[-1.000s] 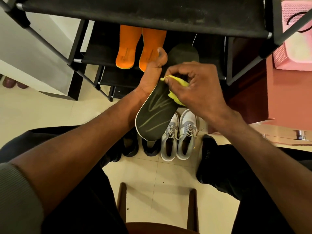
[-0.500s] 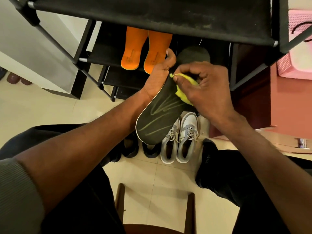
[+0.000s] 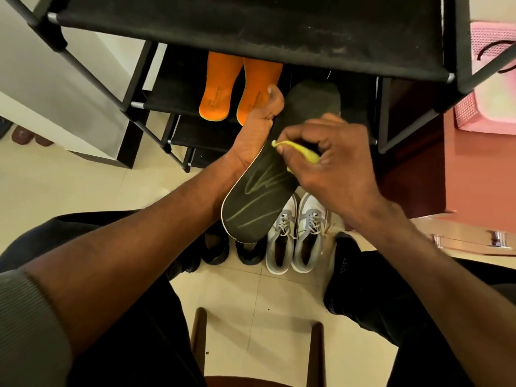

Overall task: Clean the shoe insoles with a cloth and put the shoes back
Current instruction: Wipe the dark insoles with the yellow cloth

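I see the right hand [image 3: 332, 160] has slid the yellow cloth [image 3: 300, 152] down the dark insole [image 3: 268, 174], from near the toe end a second ago to about the middle now, so more of the far toe part shows bare above the knuckles. Its fingers are curled tight round the bunched cloth and press it on the insole's face. The left hand [image 3: 257, 135] grips the insole's left edge from beneath, thumb lying along the edge toward the toe, and holds it tilted in the air above the floor, heel end nearest me. That grip looks the same as in the earlier frame.

I judge this as a wiping stroke running toward the heel; the heel half with its pale green streaked print is not yet covered by the cloth.

The orange insoles [image 3: 240, 88] lie on a lower shelf of the black shoe rack [image 3: 251, 26], far of the hands. The grey and white shoes [image 3: 296, 233] stand on the floor under the held insole, with dark shoes [image 3: 217, 250] just left of them, none back on the rack yet
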The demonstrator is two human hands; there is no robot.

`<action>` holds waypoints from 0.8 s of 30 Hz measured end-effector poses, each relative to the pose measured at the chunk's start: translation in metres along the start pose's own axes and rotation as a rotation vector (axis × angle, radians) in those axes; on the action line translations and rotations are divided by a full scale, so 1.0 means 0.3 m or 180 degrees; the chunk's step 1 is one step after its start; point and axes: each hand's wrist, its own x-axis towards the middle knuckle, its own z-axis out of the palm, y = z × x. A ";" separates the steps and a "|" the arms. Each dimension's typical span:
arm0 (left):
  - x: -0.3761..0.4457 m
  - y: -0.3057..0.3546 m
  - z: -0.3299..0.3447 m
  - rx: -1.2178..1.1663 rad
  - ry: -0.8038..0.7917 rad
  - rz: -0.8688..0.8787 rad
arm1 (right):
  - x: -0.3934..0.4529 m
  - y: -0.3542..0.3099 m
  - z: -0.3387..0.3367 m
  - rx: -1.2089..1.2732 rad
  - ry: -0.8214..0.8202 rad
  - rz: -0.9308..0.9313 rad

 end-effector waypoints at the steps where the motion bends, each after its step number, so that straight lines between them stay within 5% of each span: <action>1: 0.002 -0.002 -0.021 0.0023 -0.0062 0.0102 | -0.011 -0.014 0.010 0.0036 -0.0075 -0.0124; 7: -0.088 0.049 0.008 -0.0465 0.0069 0.0224 | -0.017 -0.046 0.013 0.0491 -0.0291 -0.0248; 11: -0.076 0.050 0.055 -0.1069 0.0041 -0.0126 | 0.025 0.004 -0.035 0.0647 0.0782 0.0863; 14: -0.083 0.026 0.068 -0.1173 -0.0584 -0.0512 | 0.084 0.071 -0.094 0.0221 0.1225 0.1277; 20: -0.088 0.000 0.103 -0.1298 -0.0928 -0.0721 | 0.052 0.071 -0.058 -0.0337 0.0309 0.1074; 24: -0.097 0.019 0.093 -0.1239 -0.0880 -0.0502 | 0.031 0.030 -0.030 0.0139 0.0248 0.0966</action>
